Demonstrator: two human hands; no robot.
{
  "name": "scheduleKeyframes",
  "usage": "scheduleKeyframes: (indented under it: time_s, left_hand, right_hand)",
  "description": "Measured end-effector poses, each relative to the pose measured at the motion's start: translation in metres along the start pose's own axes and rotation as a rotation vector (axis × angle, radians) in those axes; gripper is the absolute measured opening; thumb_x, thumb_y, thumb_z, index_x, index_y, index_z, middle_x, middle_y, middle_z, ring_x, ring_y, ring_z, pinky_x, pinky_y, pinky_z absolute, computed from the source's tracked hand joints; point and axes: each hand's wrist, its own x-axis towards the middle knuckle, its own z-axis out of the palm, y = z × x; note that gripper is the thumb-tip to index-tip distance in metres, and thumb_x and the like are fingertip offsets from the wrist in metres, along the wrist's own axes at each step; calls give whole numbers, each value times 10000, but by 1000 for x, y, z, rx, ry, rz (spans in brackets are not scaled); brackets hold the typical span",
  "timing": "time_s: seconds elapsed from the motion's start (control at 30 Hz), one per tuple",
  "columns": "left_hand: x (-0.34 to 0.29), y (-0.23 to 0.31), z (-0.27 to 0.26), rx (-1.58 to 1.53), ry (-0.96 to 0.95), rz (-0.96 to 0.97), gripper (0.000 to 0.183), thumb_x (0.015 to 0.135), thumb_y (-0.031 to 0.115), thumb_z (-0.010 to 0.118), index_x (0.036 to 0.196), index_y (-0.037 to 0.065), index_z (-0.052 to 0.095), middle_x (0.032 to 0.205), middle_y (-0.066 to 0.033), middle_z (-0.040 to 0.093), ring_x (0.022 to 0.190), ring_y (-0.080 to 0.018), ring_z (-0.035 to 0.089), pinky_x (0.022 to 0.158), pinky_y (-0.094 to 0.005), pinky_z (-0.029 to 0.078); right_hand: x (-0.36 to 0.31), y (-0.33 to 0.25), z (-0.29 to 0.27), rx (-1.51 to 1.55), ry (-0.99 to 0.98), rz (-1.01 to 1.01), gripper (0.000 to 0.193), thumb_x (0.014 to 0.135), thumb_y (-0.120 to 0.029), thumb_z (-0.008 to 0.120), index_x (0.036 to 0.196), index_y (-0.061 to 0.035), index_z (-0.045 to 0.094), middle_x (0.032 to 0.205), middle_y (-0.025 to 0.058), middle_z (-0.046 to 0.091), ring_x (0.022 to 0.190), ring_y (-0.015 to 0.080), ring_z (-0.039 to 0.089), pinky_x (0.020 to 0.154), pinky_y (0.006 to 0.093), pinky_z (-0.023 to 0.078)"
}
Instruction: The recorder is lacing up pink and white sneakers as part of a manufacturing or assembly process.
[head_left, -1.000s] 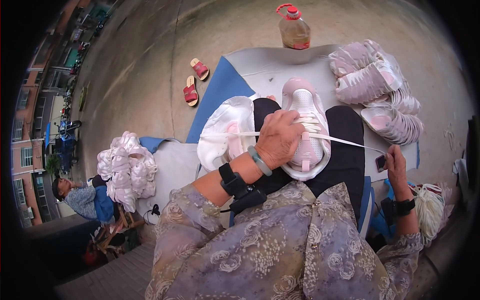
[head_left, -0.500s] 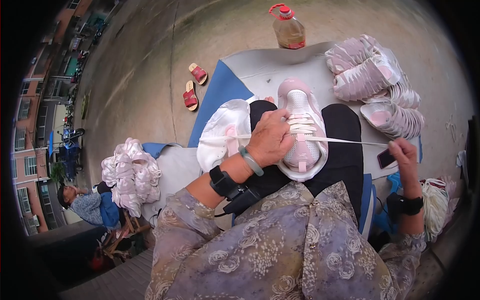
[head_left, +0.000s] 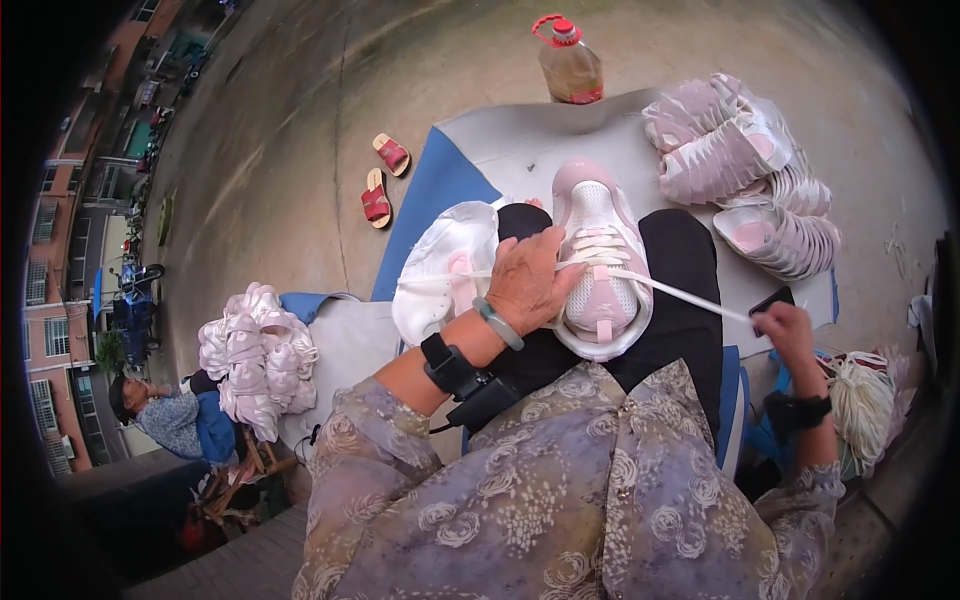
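Observation:
A pink and white shoe upper (head_left: 606, 215) lies on my lap, toe pointing away, with a white shoelace (head_left: 685, 295) crossing its eyelets. My left hand (head_left: 525, 280) presses on its left side, thumb at the lacing and fingers curled at the edge; fingertips are partly hidden. Off to the right, my right hand (head_left: 785, 332) is closed on the free end of the lace, which runs slightly slack from the eyelets. Left of my left hand, a second white and pink upper (head_left: 440, 275) leans by my leg, with a lace stretched across it.
Bundled pink uppers (head_left: 725, 140) sit on the sheet at far right, and another bundle (head_left: 258, 355) at left. White laces (head_left: 858, 405) hang at right near a dark phone (head_left: 775, 302). Red slippers (head_left: 376, 200) and a bottle (head_left: 572, 70) stand beyond; a person (head_left: 175, 415) sits at left.
My right hand has moved down and slightly left, and the lace has gone from nearly level to slanting down. My left hand has shifted a little left off the lacing.

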Motion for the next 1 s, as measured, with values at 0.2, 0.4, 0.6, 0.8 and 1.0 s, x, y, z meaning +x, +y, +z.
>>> scheduleKeyframes:
  time_s: [0.2,0.4,0.6,0.8,1.0]
  left_hand:
    - [2,-2,-20,-78,-170,-229,308,828,193,573,1066,18,485,728,-96,590,623,-245,569,552,-336,422]
    - [8,22,-76,-664,-262,-132,279,869,57,520,1137,4,465,698,63,471,617,-8,406,554,-178,335]
    - [3,38,-106,-864,-102,-75,234,856,73,565,1068,0,498,678,43,516,616,-14,417,556,-180,340]
    - [-3,25,-86,-890,-127,-130,287,889,122,545,1145,6,485,748,19,542,692,-34,492,642,-171,399]
    - [-2,6,-34,-483,64,-126,176,831,42,568,1002,2,574,761,-13,581,695,-52,530,639,-209,453]
  right_hand:
    - [41,-95,31,10,237,-500,143,780,-109,614,896,-27,598,836,132,586,774,286,575,695,360,452]
    - [65,-208,69,280,132,-873,165,830,-152,582,906,-5,591,750,126,589,702,294,567,669,346,455]
    - [50,-276,46,801,-662,-619,248,907,-245,507,987,-40,622,664,41,555,599,117,534,586,250,436]
    - [53,-260,-45,1214,-385,-606,321,908,-165,501,1144,52,513,598,-45,465,472,33,393,520,187,371]
    - [82,-208,-150,1428,-158,-697,371,936,-112,452,1251,69,376,783,-9,395,607,52,347,598,209,316]
